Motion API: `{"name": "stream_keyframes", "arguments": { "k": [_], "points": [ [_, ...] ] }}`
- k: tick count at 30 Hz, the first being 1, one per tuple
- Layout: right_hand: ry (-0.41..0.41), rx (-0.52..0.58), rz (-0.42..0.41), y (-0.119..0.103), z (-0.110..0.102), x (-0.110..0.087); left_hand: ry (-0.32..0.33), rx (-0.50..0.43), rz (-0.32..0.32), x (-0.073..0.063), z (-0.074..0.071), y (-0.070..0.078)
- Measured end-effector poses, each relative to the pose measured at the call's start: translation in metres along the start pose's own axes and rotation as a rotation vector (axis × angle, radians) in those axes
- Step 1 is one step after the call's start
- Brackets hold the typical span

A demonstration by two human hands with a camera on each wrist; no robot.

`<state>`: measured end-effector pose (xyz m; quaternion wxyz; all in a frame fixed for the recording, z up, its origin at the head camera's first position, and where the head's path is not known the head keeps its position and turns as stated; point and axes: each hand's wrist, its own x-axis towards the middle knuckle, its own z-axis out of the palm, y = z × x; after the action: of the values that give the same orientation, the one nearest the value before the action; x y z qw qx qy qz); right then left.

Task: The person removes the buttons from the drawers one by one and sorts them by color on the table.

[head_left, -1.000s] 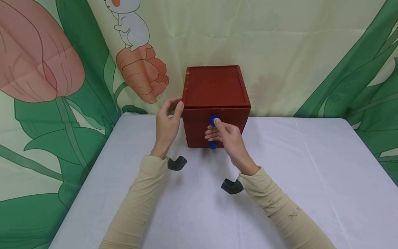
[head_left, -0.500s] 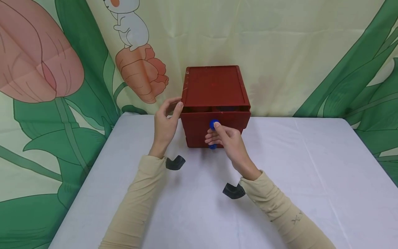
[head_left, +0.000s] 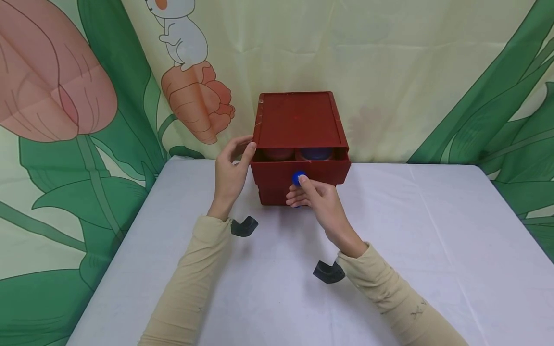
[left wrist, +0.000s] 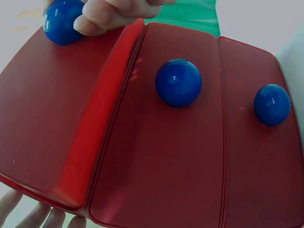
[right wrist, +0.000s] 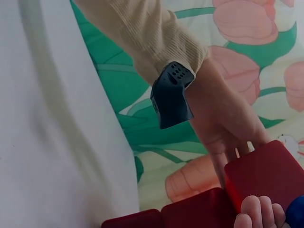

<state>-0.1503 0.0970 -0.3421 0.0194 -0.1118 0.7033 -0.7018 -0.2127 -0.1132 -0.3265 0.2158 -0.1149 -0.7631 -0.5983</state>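
Note:
A dark red box (head_left: 298, 120) of stacked drawers stands at the table's back edge. Its top drawer (head_left: 270, 173) sticks out partway toward me. My right hand (head_left: 322, 204) pinches the blue knob (head_left: 296, 178) of that drawer between thumb and fingers. On the box's left side rests my left hand (head_left: 231, 178), thumb near the front edge and fingers along the wall. Inside the drawer gap show a blue round-topped thing (head_left: 318, 154) and a reddish one (head_left: 278, 154), both mostly hidden. Below, the middle knob (left wrist: 178, 83) and bottom knob (left wrist: 271, 105) appear in the left wrist view, their drawers closed.
The white-covered table (head_left: 277, 288) spreads out in front of the box. A printed curtain (head_left: 389, 86) with flowers, a rabbit and a carrot hangs right behind it. Black wrist mounts (head_left: 244, 226) jut from both sleeves.
The top drawer has slid out toward me with my right hand on its knob, and round things inside have come into view. My left hand has stayed at the box's side.

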Motion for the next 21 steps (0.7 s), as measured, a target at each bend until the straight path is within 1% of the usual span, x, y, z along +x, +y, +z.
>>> {"name": "stream_keyframes", "arguments": {
  "k": [4, 10, 11, 13, 15, 21],
  "points": [
    [-0.003, 0.005, -0.002, -0.001, 0.0, -0.003, -0.004, -0.001, -0.025, -0.001, 0.0, 0.005],
    [-0.009, 0.005, -0.004, -0.002, 0.001, -0.006, -0.011, 0.014, -0.044, -0.009, -0.002, 0.037],
    [-0.01, 0.004, -0.004, -0.002, 0.001, -0.006, -0.011, 0.016, -0.044, -0.01, -0.002, 0.04],
    [-0.014, -0.003, -0.003, -0.002, 0.001, -0.007, -0.01, 0.018, -0.047, -0.011, -0.002, 0.043],
    [-0.018, -0.009, -0.002, -0.002, 0.001, -0.008, -0.009, 0.013, -0.05, -0.01, -0.002, 0.041],
    [-0.025, -0.012, -0.004, -0.003, 0.001, -0.011, -0.004, -0.008, -0.035, -0.002, 0.0, 0.01]
  ]
}}
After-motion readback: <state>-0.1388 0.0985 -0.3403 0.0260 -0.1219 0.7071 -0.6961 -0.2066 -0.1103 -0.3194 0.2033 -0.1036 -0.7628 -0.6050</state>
